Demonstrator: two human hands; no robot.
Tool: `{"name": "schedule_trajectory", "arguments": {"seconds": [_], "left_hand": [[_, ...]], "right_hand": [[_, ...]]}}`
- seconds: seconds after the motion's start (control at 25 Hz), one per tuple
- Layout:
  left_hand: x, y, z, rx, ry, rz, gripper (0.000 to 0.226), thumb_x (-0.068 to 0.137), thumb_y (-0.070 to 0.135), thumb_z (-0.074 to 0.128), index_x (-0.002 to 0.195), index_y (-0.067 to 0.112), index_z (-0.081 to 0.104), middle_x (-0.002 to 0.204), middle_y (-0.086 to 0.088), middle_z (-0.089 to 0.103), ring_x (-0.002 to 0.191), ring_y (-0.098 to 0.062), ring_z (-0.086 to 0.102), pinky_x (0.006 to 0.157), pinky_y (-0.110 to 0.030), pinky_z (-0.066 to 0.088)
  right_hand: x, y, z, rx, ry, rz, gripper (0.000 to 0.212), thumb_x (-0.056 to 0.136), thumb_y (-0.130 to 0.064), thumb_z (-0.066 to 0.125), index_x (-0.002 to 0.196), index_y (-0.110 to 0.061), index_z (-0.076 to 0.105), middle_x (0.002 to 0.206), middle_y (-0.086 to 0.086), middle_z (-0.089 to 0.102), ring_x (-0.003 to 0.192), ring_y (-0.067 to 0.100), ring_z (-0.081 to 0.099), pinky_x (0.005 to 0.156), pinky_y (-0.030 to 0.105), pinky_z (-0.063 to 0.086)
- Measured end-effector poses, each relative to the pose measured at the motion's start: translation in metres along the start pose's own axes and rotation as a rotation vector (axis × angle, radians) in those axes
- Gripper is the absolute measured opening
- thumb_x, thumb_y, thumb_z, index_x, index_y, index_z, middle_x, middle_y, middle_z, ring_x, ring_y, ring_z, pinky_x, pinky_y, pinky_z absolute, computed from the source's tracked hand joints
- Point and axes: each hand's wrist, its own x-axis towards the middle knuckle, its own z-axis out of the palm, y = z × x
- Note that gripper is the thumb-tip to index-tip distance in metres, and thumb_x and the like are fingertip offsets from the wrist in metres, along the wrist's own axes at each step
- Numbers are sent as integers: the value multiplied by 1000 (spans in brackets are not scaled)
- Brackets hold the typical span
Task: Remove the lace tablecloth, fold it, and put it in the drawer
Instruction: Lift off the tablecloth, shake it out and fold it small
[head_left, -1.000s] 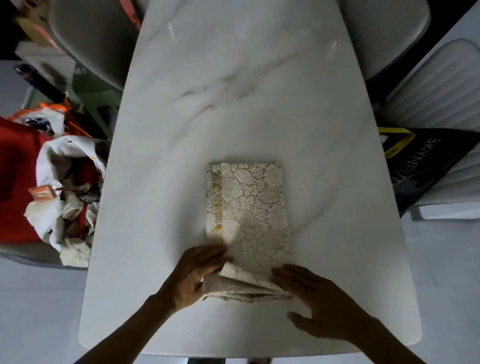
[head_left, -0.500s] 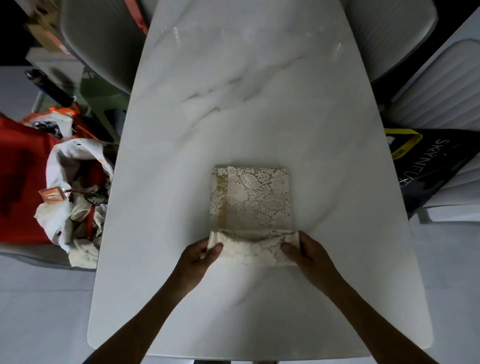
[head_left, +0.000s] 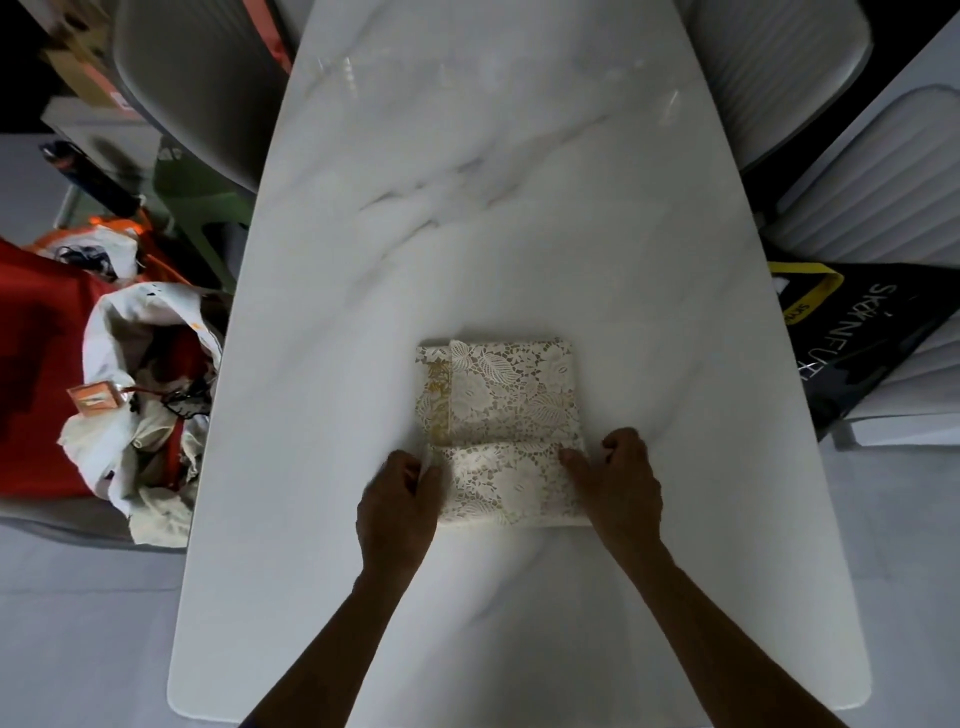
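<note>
The folded lace tablecloth (head_left: 498, 410) lies on the white marble surface (head_left: 467, 208), its near flap turned over between both hands. The left hand (head_left: 399, 501) pinches the flap's left edge with curled fingers; the right hand (head_left: 615, 480) grips its right edge the same way. Left of the surface, a white bag (head_left: 130, 415) holds crumpled cloth.

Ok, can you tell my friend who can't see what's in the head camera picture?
Two hands, left and right, grip the ends of a folded lace tablecloth on a white marble table. Chairs stand around it, with a heap of cloth at left.
</note>
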Motion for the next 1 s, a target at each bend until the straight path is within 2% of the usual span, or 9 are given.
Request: {"name": "schedule_trajectory", "arguments": {"seconds": [0.12, 0.2, 0.32, 0.4, 0.48, 0.68, 0.84, 0.92, 1.0], "left_hand": [[18, -13, -6, 178, -94, 611, 37, 90, 18, 63, 127, 18, 60, 130, -3, 58, 116, -22, 55, 91, -38, 51], [35, -24, -16, 367, -251, 934, 66, 82, 2, 68, 142, 22, 50, 149, -5, 48, 136, -23, 46, 106, -37, 44], [57, -32, -30, 612, -474, 1004, 88, 80, 6, 59, 154, 34, 21, 163, 3, 20, 151, -18, 17, 119, -44, 23], [68, -35, -35, 634, -583, 999, 84, 84, 21, 47, 154, 41, 7, 165, 7, 2, 153, -15, -3, 121, -45, 7], [80, -40, -38, 602, -647, 1001, 79, 87, 35, 46, 153, 46, 2, 165, 8, -5, 152, -10, -10, 121, -42, 7], [104, -47, -35, 600, -594, 1120, 88, 78, 68, 56, 152, 45, 14, 164, 7, 7, 148, -10, 13, 111, -34, 18], [106, -51, -26, 467, -480, 1170, 75, 81, 65, 58, 148, 37, 37, 160, 6, 28, 139, -6, 33, 105, -31, 25], [110, -50, -28, 159, -562, 1034, 56, 85, 60, 57, 136, 36, 55, 148, 10, 49, 133, -3, 45, 105, -27, 34], [112, -36, -35, -226, -664, 637, 26, 86, 61, 54, 100, 46, 70, 103, 26, 70, 96, 10, 61, 83, -13, 45]], "right_hand": [[3, 18, -5, -356, -53, -840, 43, 77, -4, 63, 119, -11, 57, 127, 7, 58, 111, 27, 55, 92, 44, 50], [10, 32, -14, -491, -316, -1092, 67, 74, -5, 54, 140, -14, 47, 152, 3, 42, 140, 26, 37, 115, 44, 30], [30, 41, -25, -607, -501, -1048, 83, 78, -23, 49, 154, -26, 15, 164, -5, 11, 150, 19, 9, 122, 42, 11], [46, 44, -32, -623, -541, -1019, 81, 86, -42, 51, 155, -29, 10, 164, -3, 7, 151, 20, 6, 121, 45, 16], [62, 45, -35, -627, -568, -1024, 82, 88, -63, 45, 154, -30, 10, 164, -2, 8, 151, 20, 7, 118, 47, 23], [71, 61, -25, -584, -585, -1030, 104, 73, -85, 44, 154, -31, 10, 165, -3, 2, 151, 21, 4, 119, 46, 11], [74, 61, -24, -473, -506, -1014, 95, 75, -80, 52, 151, -30, 26, 161, -6, 20, 147, 18, 20, 117, 38, 17], [72, 62, -28, -323, -471, -981, 78, 80, -71, 56, 147, -36, 34, 155, -17, 32, 141, 9, 30, 114, 29, 23], [68, 51, -32, 17, -454, -732, 47, 85, -59, 57, 130, -50, 49, 140, -24, 50, 127, -10, 43, 99, 12, 34]]}}
